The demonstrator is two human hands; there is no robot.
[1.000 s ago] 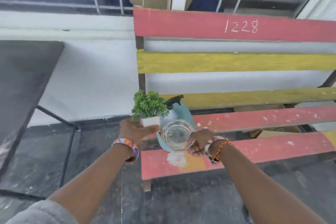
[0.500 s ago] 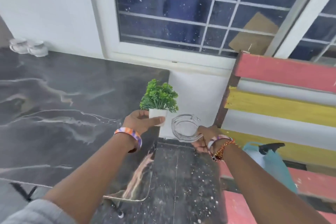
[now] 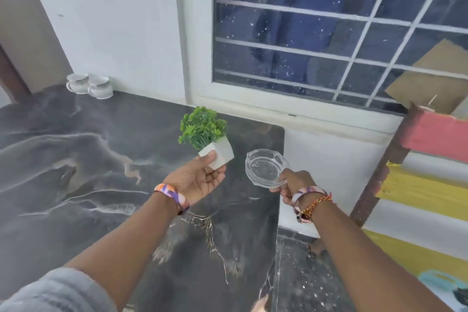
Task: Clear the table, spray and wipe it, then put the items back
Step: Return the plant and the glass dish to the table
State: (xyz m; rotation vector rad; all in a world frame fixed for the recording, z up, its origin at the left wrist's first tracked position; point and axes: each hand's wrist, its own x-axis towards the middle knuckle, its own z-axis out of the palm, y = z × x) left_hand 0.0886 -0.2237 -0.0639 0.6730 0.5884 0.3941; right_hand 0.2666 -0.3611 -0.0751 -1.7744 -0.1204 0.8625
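Observation:
My left hand [image 3: 196, 180] grips a small potted plant [image 3: 210, 138], green leaves in a white square pot, tilted to the left above the dark marble table [image 3: 76, 172]. My right hand [image 3: 293, 185] pinches the rim of a clear glass dish [image 3: 264, 171], held in the air over the table's right edge. Both things are off the tabletop. A light blue spray bottle [image 3: 440, 284] shows partly at the bottom right, by the bench.
Several white cups [image 3: 88, 85] stand at the table's far left corner against the wall. A window with white bars [image 3: 329, 33] is behind the table. A red and yellow slatted bench [image 3: 428, 185] stands to the right, with dark speckled floor [image 3: 304, 281] between it and the table.
The view has swung left from the bench to the table. Both hands, still holding the plant and the glass dish, have moved from above the bench to above the table's right end.

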